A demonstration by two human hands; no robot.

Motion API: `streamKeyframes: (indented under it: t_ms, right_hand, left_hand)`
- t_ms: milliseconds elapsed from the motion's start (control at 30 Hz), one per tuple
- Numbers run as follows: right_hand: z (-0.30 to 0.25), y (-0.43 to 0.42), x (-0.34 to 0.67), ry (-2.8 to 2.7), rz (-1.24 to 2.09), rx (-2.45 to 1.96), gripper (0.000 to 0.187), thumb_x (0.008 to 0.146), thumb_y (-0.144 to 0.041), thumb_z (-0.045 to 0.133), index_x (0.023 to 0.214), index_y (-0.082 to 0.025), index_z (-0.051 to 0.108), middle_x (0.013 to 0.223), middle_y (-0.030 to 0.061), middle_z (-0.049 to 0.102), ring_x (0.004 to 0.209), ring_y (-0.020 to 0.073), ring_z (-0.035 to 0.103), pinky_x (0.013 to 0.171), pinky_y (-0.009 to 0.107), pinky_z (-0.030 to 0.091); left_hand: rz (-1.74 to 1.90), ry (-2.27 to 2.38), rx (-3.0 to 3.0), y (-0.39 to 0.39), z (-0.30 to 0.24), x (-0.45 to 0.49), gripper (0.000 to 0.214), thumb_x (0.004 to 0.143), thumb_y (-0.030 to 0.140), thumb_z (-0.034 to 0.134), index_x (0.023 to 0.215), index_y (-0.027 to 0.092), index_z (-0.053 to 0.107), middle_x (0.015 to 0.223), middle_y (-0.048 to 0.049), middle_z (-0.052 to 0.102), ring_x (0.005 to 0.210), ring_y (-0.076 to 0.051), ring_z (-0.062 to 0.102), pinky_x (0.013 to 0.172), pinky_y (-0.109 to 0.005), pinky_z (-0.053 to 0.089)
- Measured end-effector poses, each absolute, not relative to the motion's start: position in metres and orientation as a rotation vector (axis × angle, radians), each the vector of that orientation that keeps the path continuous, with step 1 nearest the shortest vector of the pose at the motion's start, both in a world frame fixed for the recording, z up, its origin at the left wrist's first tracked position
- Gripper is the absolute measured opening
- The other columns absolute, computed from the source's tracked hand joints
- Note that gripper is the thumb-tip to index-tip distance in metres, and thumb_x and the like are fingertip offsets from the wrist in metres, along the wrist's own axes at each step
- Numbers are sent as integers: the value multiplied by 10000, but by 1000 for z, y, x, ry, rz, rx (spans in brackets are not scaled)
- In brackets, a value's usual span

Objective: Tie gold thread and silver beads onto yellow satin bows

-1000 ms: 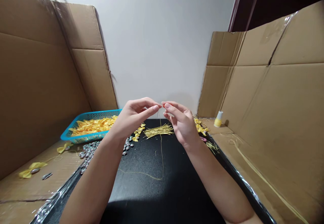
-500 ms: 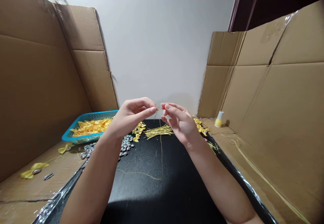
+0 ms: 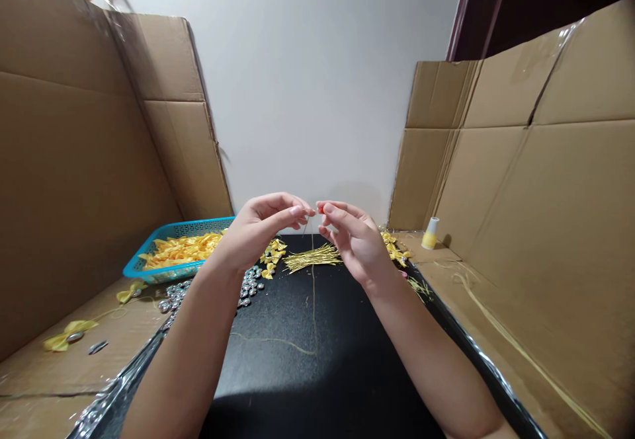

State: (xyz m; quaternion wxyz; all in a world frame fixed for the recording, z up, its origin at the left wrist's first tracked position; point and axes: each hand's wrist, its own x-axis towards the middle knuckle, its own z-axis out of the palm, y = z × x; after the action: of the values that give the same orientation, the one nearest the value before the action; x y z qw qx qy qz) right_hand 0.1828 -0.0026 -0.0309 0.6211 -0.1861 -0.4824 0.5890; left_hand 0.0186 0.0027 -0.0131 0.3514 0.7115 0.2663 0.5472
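Both hands are raised above a black mat (image 3: 317, 373), fingertips nearly meeting. My left hand (image 3: 260, 227) pinches a thin needle between thumb and forefinger. My right hand (image 3: 354, 237) pinches the top of a yellow thread (image 3: 313, 293), with a small red bit at its fingertips. The thread hangs down between the hands and curls across the mat. Behind the hands lies a bundle of short gold strands (image 3: 312, 257).
A blue basket (image 3: 149, 268) of yellow ribbon bows stands at the back left. Silver beads (image 3: 248, 287) and loose yellow bows (image 3: 272, 259) lie beside it. A yellow thread spool (image 3: 430, 233) stands at the right. Cardboard walls (image 3: 546, 194) enclose both sides.
The hands have stayed almost in place; the left fingertips drew slightly away from the right ones and then back close. The view shifted a little.
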Motion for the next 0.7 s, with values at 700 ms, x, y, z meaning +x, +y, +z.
streamKeyframes:
  t_ms: [700]
  right_hand:
    - [-33, 2, 184, -1060, 1102, -411, 38, 675, -326, 743, 707, -306, 750, 860, -15, 734, 839, 135, 624, 850, 314, 498]
  left_hand:
    - [1461, 1151, 2462, -21, -9, 30, 175, 841, 313, 602, 743, 192, 681, 754, -27, 659, 694, -144, 568, 636, -282, 423]
